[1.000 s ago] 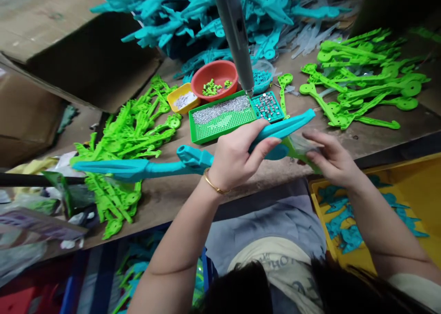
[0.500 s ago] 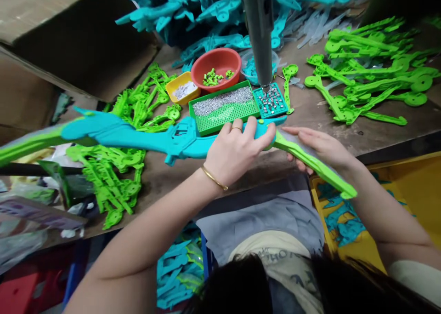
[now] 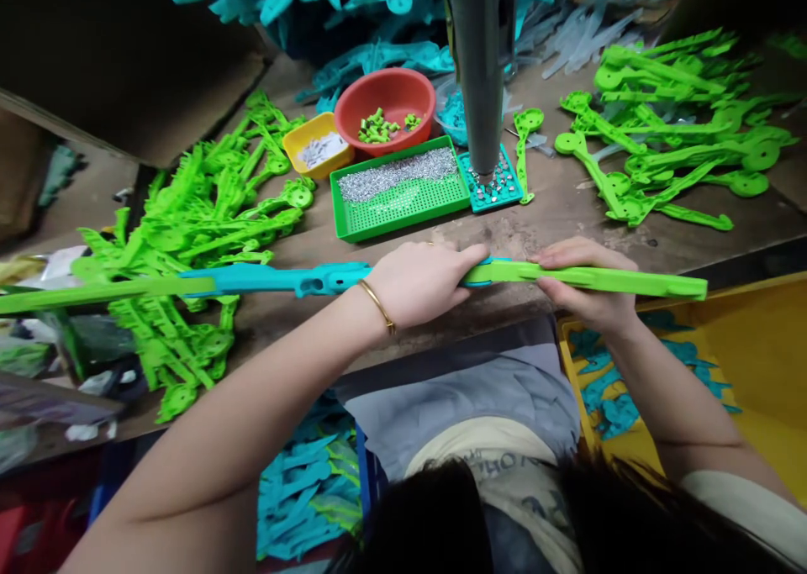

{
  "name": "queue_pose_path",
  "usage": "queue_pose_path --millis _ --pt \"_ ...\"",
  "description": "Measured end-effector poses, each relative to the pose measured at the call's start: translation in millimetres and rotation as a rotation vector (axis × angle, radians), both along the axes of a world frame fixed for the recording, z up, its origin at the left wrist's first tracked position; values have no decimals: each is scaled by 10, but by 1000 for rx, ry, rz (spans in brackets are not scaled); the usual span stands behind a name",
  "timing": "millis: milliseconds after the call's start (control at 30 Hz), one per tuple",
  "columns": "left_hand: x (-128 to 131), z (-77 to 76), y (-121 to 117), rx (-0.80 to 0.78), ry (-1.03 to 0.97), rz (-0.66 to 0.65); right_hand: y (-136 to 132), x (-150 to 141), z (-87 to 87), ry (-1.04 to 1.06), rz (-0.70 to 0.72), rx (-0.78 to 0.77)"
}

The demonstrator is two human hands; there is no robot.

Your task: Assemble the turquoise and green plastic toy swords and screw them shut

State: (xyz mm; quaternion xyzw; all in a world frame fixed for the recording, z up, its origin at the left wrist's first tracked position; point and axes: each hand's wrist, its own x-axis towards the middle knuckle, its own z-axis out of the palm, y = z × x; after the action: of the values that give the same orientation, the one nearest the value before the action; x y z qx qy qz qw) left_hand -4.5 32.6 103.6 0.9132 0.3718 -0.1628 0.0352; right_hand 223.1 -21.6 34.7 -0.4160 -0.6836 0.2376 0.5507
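Observation:
A long plastic toy bow (image 3: 271, 278), blue in the middle with green limbs, lies level across my view, edge toward me. My left hand (image 3: 422, 281) is wrapped round its blue middle from above and hides part of it. Thumb and fingers of my right hand (image 3: 586, 284) pinch the green limb (image 3: 656, 281) on the right. The other green limb (image 3: 81, 295) runs out of view at the left edge. Beyond my hands stand a green tray (image 3: 403, 192) of small metal pieces and a blue tray (image 3: 495, 189) of silvery bits.
A metal column (image 3: 482, 78) comes down over the blue tray. Green parts lie heaped at left (image 3: 195, 213) and right (image 3: 687, 137). Behind are a red bowl (image 3: 384, 95), a yellow tray (image 3: 319, 164) and blue parts (image 3: 384, 57). A yellow bin (image 3: 750, 339) stands low at right.
The bow has turned from its broad side to its edge, and its right limb has swung up to level. Both hands keep hold of it. The view has shifted slightly.

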Motion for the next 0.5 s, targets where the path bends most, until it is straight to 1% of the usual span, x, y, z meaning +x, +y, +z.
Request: queue_pose_path --millis 133,167,233,300,367,433,500 --pt "-1 -17 43 -60 -11 16 -12 46 36 42 98 -99" --pt "2 -28 52 -70 -13 13 -19 55 40 71 103 -111" --pt "13 -54 64 -92 -12 9 -28 67 24 126 65 -111" --pt "15 -82 64 -92 -18 12 -17 85 -37 147 12 -115" --pt "-13 -110 55 -52 -21 21 19 129 -136 179 -16 -129" --pt "-79 -145 39 -2 -22 31 75 213 -239 223 -28 -177" --pt "-167 -194 19 27 -58 48 134 332 -299 271 -39 -247"
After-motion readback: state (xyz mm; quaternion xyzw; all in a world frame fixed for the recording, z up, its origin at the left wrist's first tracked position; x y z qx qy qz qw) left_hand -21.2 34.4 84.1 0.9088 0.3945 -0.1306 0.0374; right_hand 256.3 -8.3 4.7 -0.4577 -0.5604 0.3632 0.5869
